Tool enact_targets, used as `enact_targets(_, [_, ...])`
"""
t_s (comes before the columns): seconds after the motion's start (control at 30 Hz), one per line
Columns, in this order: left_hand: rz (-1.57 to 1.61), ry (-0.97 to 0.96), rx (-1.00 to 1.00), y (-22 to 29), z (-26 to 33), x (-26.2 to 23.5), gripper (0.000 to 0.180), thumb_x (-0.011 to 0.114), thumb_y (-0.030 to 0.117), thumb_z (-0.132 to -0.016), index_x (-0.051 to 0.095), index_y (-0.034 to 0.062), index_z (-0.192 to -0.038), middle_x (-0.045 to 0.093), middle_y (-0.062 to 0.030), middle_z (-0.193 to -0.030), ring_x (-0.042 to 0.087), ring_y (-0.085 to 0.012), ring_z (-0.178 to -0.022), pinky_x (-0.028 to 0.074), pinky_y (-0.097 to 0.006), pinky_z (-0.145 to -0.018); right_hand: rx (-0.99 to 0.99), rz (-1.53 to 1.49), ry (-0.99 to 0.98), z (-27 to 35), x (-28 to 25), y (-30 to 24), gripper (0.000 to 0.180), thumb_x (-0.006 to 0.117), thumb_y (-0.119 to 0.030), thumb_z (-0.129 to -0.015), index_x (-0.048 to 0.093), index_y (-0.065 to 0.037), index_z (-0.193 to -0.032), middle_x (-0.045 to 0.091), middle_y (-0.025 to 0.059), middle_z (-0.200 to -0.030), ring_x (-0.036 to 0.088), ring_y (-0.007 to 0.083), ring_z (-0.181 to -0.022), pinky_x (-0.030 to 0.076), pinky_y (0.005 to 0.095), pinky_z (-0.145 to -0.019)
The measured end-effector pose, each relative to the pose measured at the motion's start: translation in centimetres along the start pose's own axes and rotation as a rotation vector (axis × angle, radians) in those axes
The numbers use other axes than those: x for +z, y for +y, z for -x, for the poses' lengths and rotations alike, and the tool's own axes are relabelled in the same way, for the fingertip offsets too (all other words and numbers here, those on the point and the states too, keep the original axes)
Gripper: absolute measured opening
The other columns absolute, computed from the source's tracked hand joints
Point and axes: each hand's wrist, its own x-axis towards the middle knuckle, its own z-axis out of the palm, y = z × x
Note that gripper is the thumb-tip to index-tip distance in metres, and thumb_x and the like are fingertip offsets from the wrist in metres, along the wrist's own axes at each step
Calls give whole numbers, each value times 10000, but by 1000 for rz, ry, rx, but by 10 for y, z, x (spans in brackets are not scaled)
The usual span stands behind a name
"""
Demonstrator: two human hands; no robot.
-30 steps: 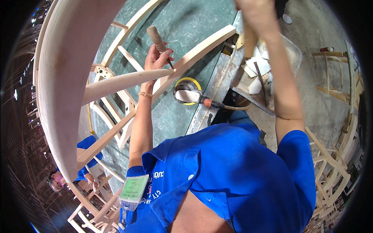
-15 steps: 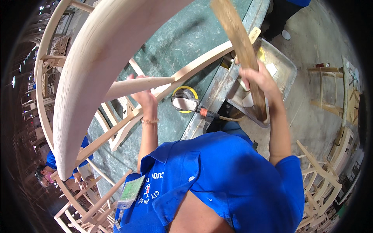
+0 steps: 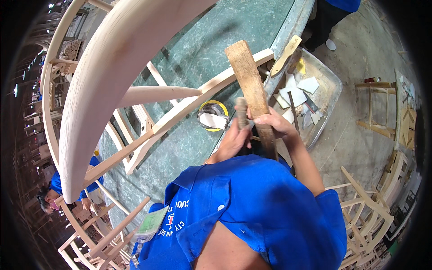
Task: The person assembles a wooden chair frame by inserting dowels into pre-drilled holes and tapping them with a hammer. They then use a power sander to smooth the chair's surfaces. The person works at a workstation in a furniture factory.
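Note:
In front of my chest my right hand (image 3: 275,125) is closed round a rough brown wooden slat (image 3: 246,74), which stands tilted with its top end away from me. Close against it, my left hand (image 3: 232,143) grips a short, ridged brownish roll (image 3: 241,113); blur hides its exact kind. Left of my hands a pale wooden chair frame (image 3: 211,87) rests on the green table (image 3: 193,58), its big curved rail (image 3: 103,76) rising near the camera. On the tabletop, beside the frame, lies a round sander (image 3: 213,118) with a yellow rim.
A grey tub (image 3: 335,96) at right holds white pads and tools. A pale wooden-handled tool (image 3: 286,56) lies at its edge. More chair frames (image 3: 366,216) stand lower right and lower left. A co-worker (image 3: 56,193) is at far left, and another person's dark trousers (image 3: 325,24) show at top right.
My left hand has left the chair frame and come right, beside the slat, now holding the ridged roll. My right hand has drawn the slat lower and left, uncovering the tub.

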Motion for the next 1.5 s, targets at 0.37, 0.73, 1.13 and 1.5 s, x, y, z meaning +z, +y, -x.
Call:
enact_targets(0.37, [-1461, 520, 539, 28, -43, -67, 848, 540, 540, -899, 298, -107, -1390, 659, -258, -995, 684, -282, -758, 532, -354, -738, -332, 196, 316, 20, -28, -17, 452, 580, -208, -787, 512, 36, -1162, 563, 155, -1123, 578, 210, -972, 490, 348, -879])
enact_targets(0.73, [-1596, 384, 479, 8, -69, -96, 821, 586, 548, -855, 439, -145, -1269, 578, -304, -1172, 547, -410, -1124, 384, -442, -1004, -302, 267, 498, 38, -63, 9, 350, 638, -149, -797, 586, 7, -1106, 623, 76, -1036, 590, 143, -948, 475, 289, -837])
enact_targets(1.13, [-1468, 270, 143, 30, -76, -91, 929, 696, 439, -782, 305, -210, -1318, 579, -363, -1107, 626, -433, -979, 516, -423, -831, -467, 561, 946, 49, -116, 7, 359, 642, -279, -779, 611, 18, -978, 606, 61, -820, 554, 139, -799, 453, 322, -728])
enact_targets(1.5, [-1514, 282, 322, 18, -77, -99, 913, 620, 504, -838, 331, -237, -1285, 563, -390, -1109, 607, -446, -1014, 490, -446, -871, -57, 924, 1696, 48, -162, -5, 593, 673, -292, -721, 502, -61, -1240, 422, 233, -1257, 452, 427, -1178, 403, 497, -984])
